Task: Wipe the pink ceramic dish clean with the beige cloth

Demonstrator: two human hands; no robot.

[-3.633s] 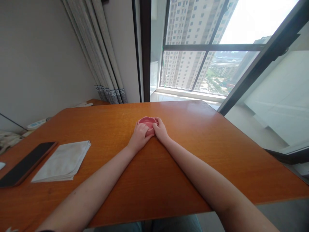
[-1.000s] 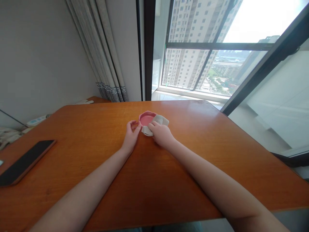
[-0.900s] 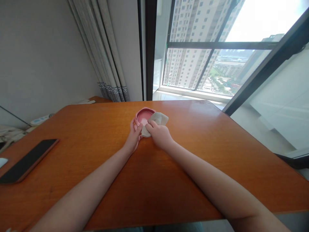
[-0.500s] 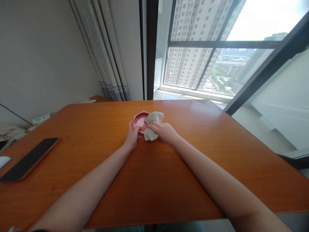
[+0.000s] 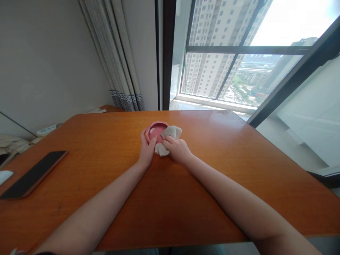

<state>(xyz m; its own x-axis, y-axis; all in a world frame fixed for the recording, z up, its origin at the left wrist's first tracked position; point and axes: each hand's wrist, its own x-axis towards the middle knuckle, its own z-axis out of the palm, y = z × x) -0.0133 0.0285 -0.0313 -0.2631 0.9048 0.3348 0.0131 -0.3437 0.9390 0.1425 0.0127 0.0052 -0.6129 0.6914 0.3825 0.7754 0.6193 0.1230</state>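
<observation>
A shallow pink dish [image 5: 155, 130] with an angular rim is tilted up over the far middle of the table. My left hand [image 5: 146, 147] grips its left and near side, the thumb lying over the rim. A pale grey cloth [image 5: 173, 131] is bunched in my right hand [image 5: 177, 148], whose fingers are curled around it at the dish's right edge. Part of the cloth hangs below the fingers, near the dish's lower rim. The cloth and right fingers hide the right side of the dish.
The brown wooden table [image 5: 111, 198] spreads beneath both arms. On its left lies a flat dark pad [image 5: 34, 173], with part of a white object [image 5: 4, 176] beside it. A power strip [image 5: 47, 130] is beyond the left edge; a grey curtain [image 5: 117, 60] hangs behind.
My right fingers have curled in more and moved slightly down and left with the cloth. The dish shows more of its inside, and its rim has turned slightly.
</observation>
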